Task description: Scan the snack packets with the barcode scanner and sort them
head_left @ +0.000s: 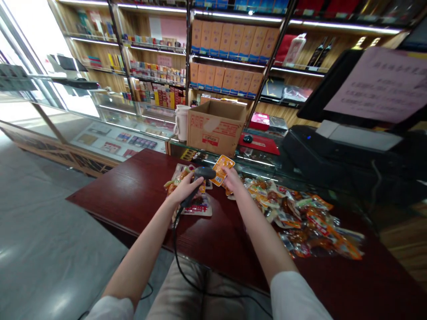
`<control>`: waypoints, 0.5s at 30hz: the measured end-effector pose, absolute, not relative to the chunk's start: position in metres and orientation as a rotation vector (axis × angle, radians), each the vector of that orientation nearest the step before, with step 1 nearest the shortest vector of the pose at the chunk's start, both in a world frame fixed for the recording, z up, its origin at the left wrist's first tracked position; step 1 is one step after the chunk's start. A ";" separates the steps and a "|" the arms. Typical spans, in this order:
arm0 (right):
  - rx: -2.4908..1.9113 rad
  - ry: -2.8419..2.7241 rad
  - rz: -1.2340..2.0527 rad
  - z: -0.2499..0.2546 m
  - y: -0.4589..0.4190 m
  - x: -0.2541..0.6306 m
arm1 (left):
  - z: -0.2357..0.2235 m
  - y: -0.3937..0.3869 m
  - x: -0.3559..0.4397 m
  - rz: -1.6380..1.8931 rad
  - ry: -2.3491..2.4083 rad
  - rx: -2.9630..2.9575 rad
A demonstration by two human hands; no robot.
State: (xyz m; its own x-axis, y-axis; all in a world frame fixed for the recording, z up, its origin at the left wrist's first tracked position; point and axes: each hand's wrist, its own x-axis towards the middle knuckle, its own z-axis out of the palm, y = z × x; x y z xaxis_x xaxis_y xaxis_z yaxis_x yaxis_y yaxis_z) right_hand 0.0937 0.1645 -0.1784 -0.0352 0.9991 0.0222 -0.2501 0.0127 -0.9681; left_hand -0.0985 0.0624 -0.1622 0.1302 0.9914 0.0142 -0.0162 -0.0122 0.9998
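Note:
My left hand [183,189] is wrapped round a black barcode scanner [204,172], its head pointing right and its cable hanging over the table edge. In my right hand [231,178] is an orange snack packet [223,167], held up just beyond the scanner's head. Several packaged snacks [199,208] lie under and around my left hand. To the right of my right forearm spreads a larger pile of clear and orange vacuum-packed snacks [300,213].
Behind my hands, an open cardboard box [213,129] stands on the glass counter beside a white cup-shaped container [182,122]. A monitor with a pink paper [380,84] rises at the right. The dark red table [126,191] ends at the left above grey floor.

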 end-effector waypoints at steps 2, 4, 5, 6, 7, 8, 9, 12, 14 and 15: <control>-0.984 -0.923 1.400 -0.177 0.160 0.101 | -0.163 0.061 -0.088 1.098 1.082 1.295; -0.978 -0.868 1.407 -0.175 0.156 0.107 | -0.164 0.059 -0.079 1.067 1.072 1.321; -0.982 -0.875 1.389 -0.174 0.154 0.110 | -0.164 0.058 -0.075 1.052 1.067 1.335; -0.991 -0.891 1.368 -0.174 0.152 0.113 | -0.165 0.057 -0.071 1.036 1.059 1.351; -1.001 -0.909 1.347 -0.173 0.150 0.116 | -0.166 0.057 -0.068 1.022 1.046 1.364; -1.011 -0.920 1.330 -0.172 0.149 0.118 | -0.166 0.056 -0.066 1.012 1.031 1.379; -1.015 -0.922 1.321 -0.172 0.147 0.120 | -0.167 0.056 -0.064 1.011 1.021 1.392; -0.999 -0.880 1.327 -0.171 0.143 0.126 | -0.167 0.057 -0.064 1.024 1.036 1.398; -0.984 -0.864 1.353 -0.170 0.141 0.130 | -0.165 0.057 -0.066 1.034 1.061 1.369; -0.982 -0.871 1.364 -0.169 0.141 0.131 | -0.164 0.056 -0.068 1.035 1.063 1.351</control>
State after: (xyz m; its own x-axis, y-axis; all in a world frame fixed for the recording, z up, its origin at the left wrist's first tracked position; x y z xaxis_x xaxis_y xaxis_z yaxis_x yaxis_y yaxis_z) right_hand 0.1310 0.1406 -0.1695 0.0380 0.9977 -0.0556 -0.3696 -0.0377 -0.9284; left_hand -0.0677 0.0564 -0.1641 0.2227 0.9748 0.0131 0.0396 -0.0225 0.9990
